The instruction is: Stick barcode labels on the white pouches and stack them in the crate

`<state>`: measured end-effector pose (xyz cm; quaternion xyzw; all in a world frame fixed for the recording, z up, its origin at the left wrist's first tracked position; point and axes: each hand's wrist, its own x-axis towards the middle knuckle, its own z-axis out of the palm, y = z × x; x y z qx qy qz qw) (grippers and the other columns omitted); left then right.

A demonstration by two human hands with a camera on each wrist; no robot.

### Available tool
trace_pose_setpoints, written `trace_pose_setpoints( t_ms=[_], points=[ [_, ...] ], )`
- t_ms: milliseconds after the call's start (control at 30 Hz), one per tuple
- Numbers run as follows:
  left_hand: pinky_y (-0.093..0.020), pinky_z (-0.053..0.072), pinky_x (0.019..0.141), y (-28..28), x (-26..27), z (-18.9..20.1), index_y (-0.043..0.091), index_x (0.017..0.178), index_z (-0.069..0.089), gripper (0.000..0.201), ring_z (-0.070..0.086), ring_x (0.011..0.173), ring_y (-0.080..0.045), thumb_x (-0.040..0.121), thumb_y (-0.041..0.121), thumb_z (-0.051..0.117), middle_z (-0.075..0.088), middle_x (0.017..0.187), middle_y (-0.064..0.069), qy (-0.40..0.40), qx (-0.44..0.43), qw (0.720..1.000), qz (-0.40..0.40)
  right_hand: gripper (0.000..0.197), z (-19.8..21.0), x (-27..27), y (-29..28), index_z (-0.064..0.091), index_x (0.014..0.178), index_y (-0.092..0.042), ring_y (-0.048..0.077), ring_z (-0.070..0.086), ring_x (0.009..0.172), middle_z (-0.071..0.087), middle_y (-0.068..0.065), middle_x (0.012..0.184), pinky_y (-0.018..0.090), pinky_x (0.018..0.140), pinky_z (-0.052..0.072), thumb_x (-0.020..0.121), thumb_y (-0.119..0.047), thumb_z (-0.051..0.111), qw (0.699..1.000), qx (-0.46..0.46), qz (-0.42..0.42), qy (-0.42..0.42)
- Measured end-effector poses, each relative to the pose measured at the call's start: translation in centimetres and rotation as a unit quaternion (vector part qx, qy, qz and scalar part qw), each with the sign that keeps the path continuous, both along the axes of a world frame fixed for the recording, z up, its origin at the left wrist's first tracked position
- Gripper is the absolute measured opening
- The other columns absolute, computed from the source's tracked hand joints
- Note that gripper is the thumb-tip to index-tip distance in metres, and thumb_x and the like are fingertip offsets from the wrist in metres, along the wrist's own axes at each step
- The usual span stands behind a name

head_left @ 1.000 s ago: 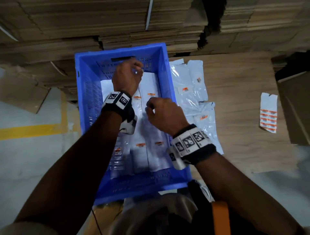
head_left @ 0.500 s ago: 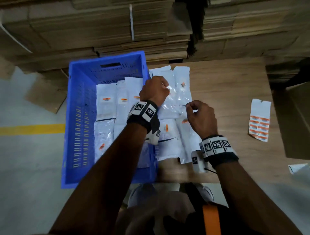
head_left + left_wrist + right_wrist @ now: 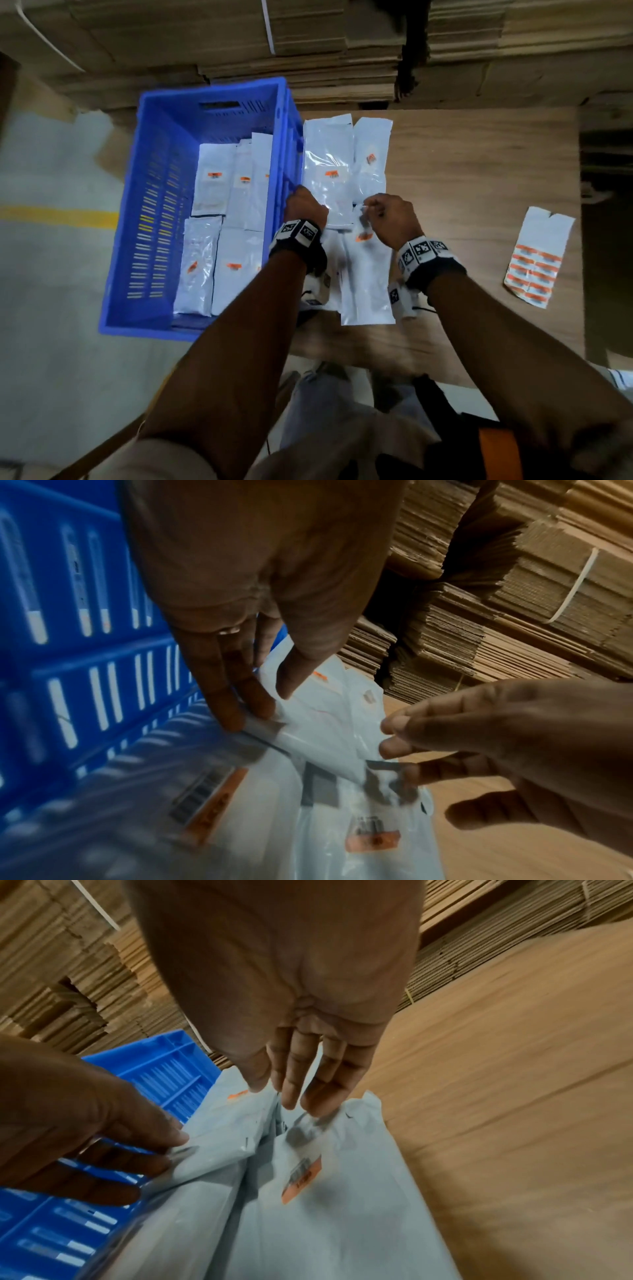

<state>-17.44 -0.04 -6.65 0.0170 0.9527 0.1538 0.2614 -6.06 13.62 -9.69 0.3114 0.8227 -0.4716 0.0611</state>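
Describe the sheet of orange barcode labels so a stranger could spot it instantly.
Start at the blue plastic crate, then cross the wooden board rightwards, past the white pouches. The white label sheet lies alone near the right edge, carrying rows of orange stickers, not one.

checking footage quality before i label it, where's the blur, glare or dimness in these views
Head view: dim, edges bowed by the wide lens, glare on the pouches on the table, label sheet soft. Left wrist view: crate wall smeared, nearest barcode label blurred. Right wrist view: tabletop streaked by motion, right hand fairly sharp.
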Motion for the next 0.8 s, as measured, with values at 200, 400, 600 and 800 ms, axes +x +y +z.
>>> trace_pose_setpoints(
  t_ms=[200,400,600,800],
  points=[
    [-0.033,0.046,0.094,-0.4,-0.6,-0.7,0.003,0.128,0.054,0.042,0.056,0.123,-0.035,0.092,0.020,0.062,0.057,0.135,-0.019,-0.015,0.034,0.999,0.027,0.031,-1.5,-2.2,-1.6,0.047,0.068,-0.024,0.021,0.051,0.081,0.050,-0.007,0.073,0.026,0.064,0.033,0.090,-0.030,0.069,0.999,-0.032,0.016,-0.029],
    [-0.031,0.047,0.083,-1.4,0.2,-0.2,0.005,0.108,0.067,0.029,0.063,0.110,-0.034,0.086,0.024,0.064,0.068,0.115,-0.016,-0.005,0.096,0.994,0.051,0.006,-0.3,-1.1,-2.1,0.066,0.090,-0.012,0.009,0.051,0.066,0.054,-0.004,0.076,0.016,0.057,0.042,0.088,-0.013,0.071,0.996,-0.064,-0.060,0.034],
    [-0.048,0.062,0.077,-0.1,3.0,-0.7,0.020,0.084,0.063,0.029,0.073,0.081,-0.030,0.062,0.038,0.060,0.075,0.086,-0.005,-0.046,0.214,0.970,0.102,0.027,2.0,3.3,-2.0,0.070,0.114,-0.019,0.016,0.069,0.082,0.069,-0.007,0.098,0.024,0.071,0.057,0.089,-0.012,0.072,0.979,-0.089,-0.148,0.112],
    [-0.047,0.063,0.071,3.6,8.7,-1.3,0.026,0.078,0.066,0.022,0.075,0.076,-0.027,0.061,0.041,0.067,0.075,0.078,0.001,-0.136,0.244,0.960,0.030,0.026,2.1,12.0,0.2,0.068,0.121,-0.016,-0.002,0.065,0.074,0.064,-0.018,0.095,0.023,0.071,0.055,0.095,-0.016,0.068,0.974,-0.014,-0.207,0.095]
  ],
)
